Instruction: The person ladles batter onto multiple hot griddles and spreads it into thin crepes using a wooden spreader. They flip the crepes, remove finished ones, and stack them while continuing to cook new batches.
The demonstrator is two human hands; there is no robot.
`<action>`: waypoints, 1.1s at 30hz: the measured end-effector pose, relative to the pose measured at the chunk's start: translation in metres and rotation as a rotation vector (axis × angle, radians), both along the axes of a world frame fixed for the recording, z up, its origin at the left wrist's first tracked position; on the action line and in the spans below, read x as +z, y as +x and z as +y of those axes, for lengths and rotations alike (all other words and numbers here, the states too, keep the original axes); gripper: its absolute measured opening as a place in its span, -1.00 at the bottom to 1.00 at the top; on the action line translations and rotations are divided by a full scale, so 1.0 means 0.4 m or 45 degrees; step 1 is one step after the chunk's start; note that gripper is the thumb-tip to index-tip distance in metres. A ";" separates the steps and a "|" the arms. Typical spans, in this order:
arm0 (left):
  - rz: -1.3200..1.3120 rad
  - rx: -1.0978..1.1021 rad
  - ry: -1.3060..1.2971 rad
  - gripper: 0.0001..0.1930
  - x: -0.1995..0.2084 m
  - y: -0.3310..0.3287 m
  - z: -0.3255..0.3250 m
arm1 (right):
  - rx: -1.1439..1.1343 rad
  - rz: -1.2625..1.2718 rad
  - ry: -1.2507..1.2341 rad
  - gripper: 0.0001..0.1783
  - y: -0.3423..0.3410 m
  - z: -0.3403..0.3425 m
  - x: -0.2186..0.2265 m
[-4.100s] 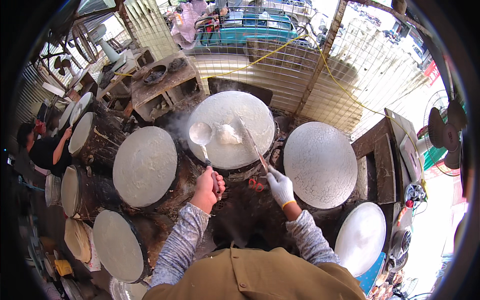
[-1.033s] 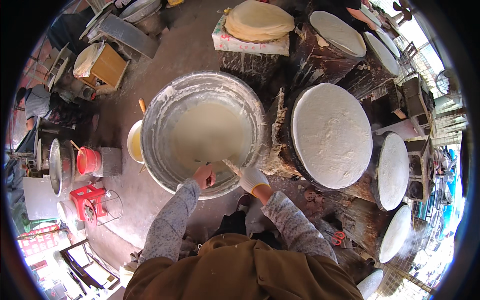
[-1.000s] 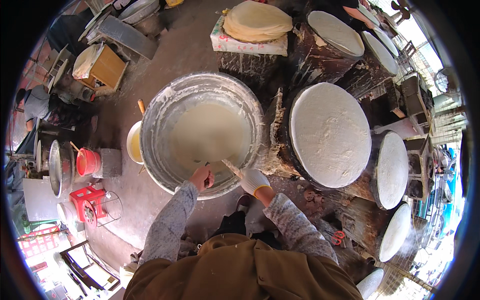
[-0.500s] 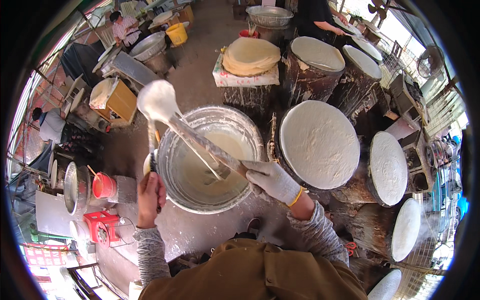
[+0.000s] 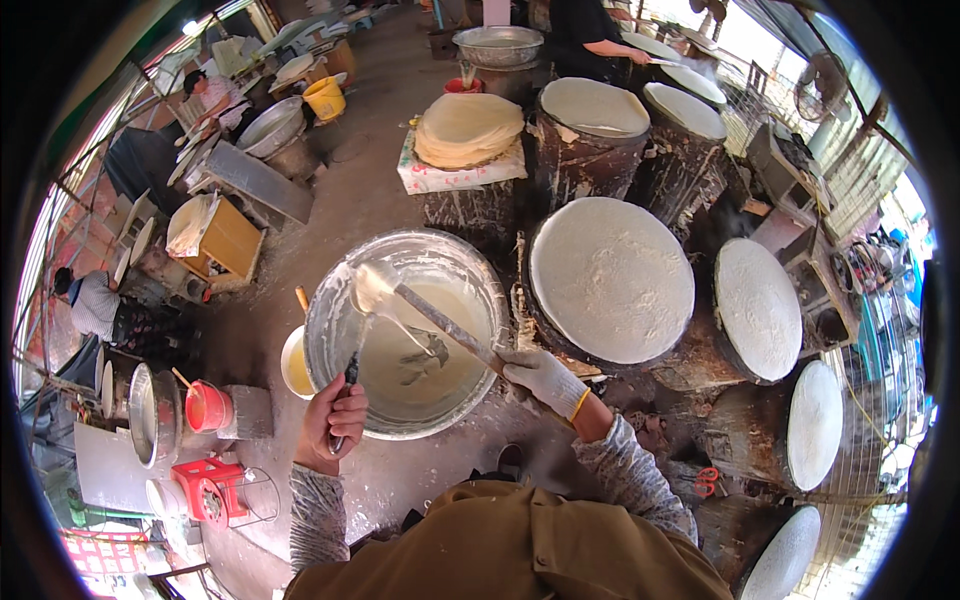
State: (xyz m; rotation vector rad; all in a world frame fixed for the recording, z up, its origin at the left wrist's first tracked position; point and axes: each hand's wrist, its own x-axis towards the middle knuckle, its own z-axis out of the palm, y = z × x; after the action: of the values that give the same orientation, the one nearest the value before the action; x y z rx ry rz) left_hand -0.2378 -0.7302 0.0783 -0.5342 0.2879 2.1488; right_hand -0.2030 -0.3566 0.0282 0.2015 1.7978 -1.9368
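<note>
Brown buttoned garment point(image 5: 465, 545); mottled grey-white sleeves point(image 5: 635, 470); left hand point(image 5: 335, 420) bare; right hand point(image 5: 540, 378) in whitish glove point(image 5: 556, 386), yellow-edged cuff point(image 5: 580, 403).

Ladle point(image 5: 374, 288) in bare left grip point(image 5: 336, 420), stick point(image 5: 450, 324) in gloved right grip point(image 5: 546, 381), over a metal basin point(image 5: 440, 250) of pale liquid point(image 5: 455, 372).

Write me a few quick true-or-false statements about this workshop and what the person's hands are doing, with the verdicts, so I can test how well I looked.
1. The left hand grips a ladle by its dark handle. True.
2. The right hand is bare. False: the right hand wears a white glove with a yellow edge.
3. The metal basin holds a pale liquid. True.
4. The pile of flat round sheets lies directly on the floor. False: the pile sits on a pale support.
5. A red bucket stands to the left of the basin. True.
</note>
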 end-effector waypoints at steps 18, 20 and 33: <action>-0.337 -0.097 0.189 -0.72 -0.021 0.041 0.106 | -0.244 -0.220 -0.268 -0.59 0.209 0.076 -0.130; -0.296 -0.140 0.101 -0.71 -0.023 0.050 0.137 | -0.253 -0.212 -0.084 -0.58 0.269 0.121 -0.103; -0.086 -0.928 -0.053 -0.66 0.155 0.305 0.705 | -1.018 0.486 1.846 -0.52 0.934 0.361 -0.157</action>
State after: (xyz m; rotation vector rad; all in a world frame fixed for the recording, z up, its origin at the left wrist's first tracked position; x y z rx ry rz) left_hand -0.1156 -0.4484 0.1404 -0.4356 0.4155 1.4189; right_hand 0.1705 -0.2122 -0.0346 1.1941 3.3990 -0.5448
